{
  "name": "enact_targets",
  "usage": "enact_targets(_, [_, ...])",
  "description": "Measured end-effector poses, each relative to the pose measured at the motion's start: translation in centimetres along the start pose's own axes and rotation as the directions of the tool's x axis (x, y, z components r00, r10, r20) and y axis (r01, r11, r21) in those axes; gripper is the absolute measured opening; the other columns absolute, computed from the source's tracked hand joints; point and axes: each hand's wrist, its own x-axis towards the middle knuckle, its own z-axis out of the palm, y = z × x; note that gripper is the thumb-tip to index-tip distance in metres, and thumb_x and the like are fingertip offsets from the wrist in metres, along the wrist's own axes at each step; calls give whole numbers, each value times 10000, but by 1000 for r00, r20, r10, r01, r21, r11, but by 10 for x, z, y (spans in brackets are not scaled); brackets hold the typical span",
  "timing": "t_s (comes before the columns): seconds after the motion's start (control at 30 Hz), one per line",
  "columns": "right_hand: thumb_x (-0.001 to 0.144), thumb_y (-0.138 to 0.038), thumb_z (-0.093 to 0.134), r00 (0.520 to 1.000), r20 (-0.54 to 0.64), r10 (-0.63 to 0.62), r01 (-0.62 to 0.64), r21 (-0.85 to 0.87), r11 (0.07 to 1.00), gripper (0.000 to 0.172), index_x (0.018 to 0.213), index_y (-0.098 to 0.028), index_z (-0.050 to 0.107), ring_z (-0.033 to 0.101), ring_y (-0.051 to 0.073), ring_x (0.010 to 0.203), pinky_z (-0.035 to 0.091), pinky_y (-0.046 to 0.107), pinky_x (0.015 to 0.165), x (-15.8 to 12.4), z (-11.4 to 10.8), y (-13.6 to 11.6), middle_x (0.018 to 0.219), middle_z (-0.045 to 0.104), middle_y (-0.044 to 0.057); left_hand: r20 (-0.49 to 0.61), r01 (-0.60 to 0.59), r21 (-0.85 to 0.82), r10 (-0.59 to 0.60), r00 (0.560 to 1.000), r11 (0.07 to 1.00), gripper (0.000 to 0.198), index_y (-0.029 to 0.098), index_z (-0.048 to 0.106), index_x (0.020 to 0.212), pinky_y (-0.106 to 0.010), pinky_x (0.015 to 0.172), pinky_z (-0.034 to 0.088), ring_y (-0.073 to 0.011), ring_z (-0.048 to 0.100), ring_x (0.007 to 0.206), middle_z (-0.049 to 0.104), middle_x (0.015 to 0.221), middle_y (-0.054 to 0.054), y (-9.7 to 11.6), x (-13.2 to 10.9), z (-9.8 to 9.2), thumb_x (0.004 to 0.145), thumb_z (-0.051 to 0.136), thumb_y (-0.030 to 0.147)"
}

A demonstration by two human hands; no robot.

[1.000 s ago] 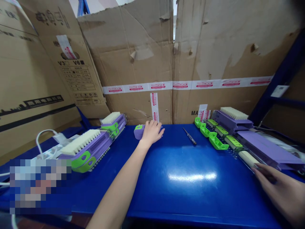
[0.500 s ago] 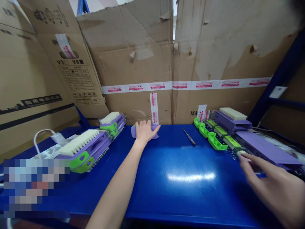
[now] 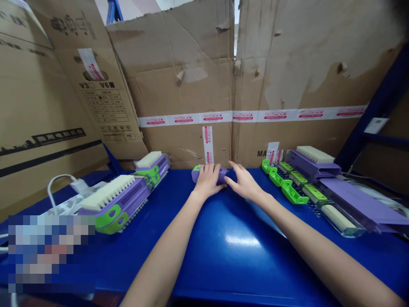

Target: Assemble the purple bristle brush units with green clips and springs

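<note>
My left hand (image 3: 209, 179) lies over a purple plastic housing (image 3: 221, 174) at the back middle of the blue table, fingers curled on its top and thumb at its near side. A green end (image 3: 196, 169) of the housing sticks out left of the fingers; the rest is mostly hidden under the hand. My right hand (image 3: 244, 181) is beside the housing's right end, fingers apart, with nothing seen in it. Whether its fingertips touch the housing I cannot tell.
Purple-and-green brushes with cream bristles (image 3: 111, 192) stand on the left, near a power strip (image 3: 65, 205). At right are green end pieces (image 3: 292, 194), a cream block in a clear case (image 3: 340, 219) and purple housings (image 3: 361, 200). Cardboard (image 3: 179, 94) walls the back.
My right hand has left the parts on the right and come to the middle beside the purple housing. My left hand and the housing appear further right. My right arm now covers the screwdriver.
</note>
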Motion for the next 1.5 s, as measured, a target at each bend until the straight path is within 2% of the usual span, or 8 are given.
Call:
enact_targets(0.2, [784, -208, 575, 997, -63, -34, 49, 248, 967, 575, 1339, -127, 451, 538, 246, 1161, 426, 408, 1004, 13, 29, 12, 1250, 575, 152, -35, 5, -83, -8, 999, 997, 762, 128, 434, 1308, -503, 1072, 200, -330, 413, 1216, 492, 1279, -178, -15, -5, -5, 736, 576, 612])
enact_targets(0.3, [782, -226, 600, 995, -86, -50, 70, 241, 968, 600, 1358, -186, 436, 551, 247, 1128, 448, 413, 971, 9, 25, 16, 1216, 589, 122, -30, 215, -250, -229, 973, 944, 672, 140, 415, 1334, -480, 1068, 232, -305, 403, 1258, 482, 1329, -170, -36, -12, -6, 837, 447, 591])
enact_targets(0.4, [788, -214, 595, 994, -77, -75, 89, 203, 975, 617, 1376, -218, 408, 550, 252, 1118, 451, 430, 967, 5, 16, 19, 1204, 587, 109, 168, 431, -488, -403, 900, 759, 603, 173, 471, 1296, -434, 1012, 334, -281, 472, 1221, 549, 1294, -142, -52, -16, -2, 867, 397, 589])
enact_targets(0.57, [814, -146, 510, 985, -41, -166, 168, 71, 983, 572, 1373, -208, 403, 536, 257, 1095, 466, 425, 943, -3, 5, 23, 1175, 565, 115, 398, 510, -748, -327, 857, 425, 595, 156, 605, 1145, -337, 980, 393, -236, 554, 1154, 634, 1214, -92, -59, -11, 1, 844, 404, 629])
enact_targets(0.83, [766, -38, 413, 987, 12, -163, 163, -40, 986, 628, 1376, -182, 381, 521, 248, 1112, 465, 391, 955, -10, 3, 28, 1185, 538, 122, 512, 557, -799, -230, 828, 225, 662, 148, 502, 1255, -353, 1007, 407, -228, 577, 1146, 635, 1212, -119, -56, -10, -5, 691, 707, 426])
enact_targets(1.13, [765, -95, 498, 982, 82, -169, 178, -118, 977, 591, 1349, -141, 418, 530, 275, 1062, 453, 421, 935, -13, 6, 30, 1187, 537, 155, 503, 526, -832, -160, 849, 177, 685, 163, 491, 1240, -365, 1028, 405, -218, 548, 1184, 596, 1261, -118, -57, -11, -2, 605, 743, 211])
enact_targets(1.3, [773, -309, 639, 990, 99, -101, 106, -49, 993, 676, 1382, -202, 365, 529, 288, 1087, 450, 452, 923, -12, 6, 24, 1207, 513, 140, 535, 561, -789, -170, 828, 249, 826, 149, 464, 1279, -372, 998, 423, -230, 565, 1148, 606, 1237, -122, -53, -9, -10, 502, 741, 98])
enact_targets(1.5, [737, -384, 688, 995, 69, -66, 63, 40, 997, 786, 1415, -226, 322, 503, 305, 1163, 435, 477, 955, -12, 9, 26, 1285, 461, 144, 583, 575, -730, -103, 806, 369, 700, 133, 571, 1150, -380, 1011, 409, -241, 585, 1108, 636, 1201, -96, -51, -6, -15, 471, 740, 112])
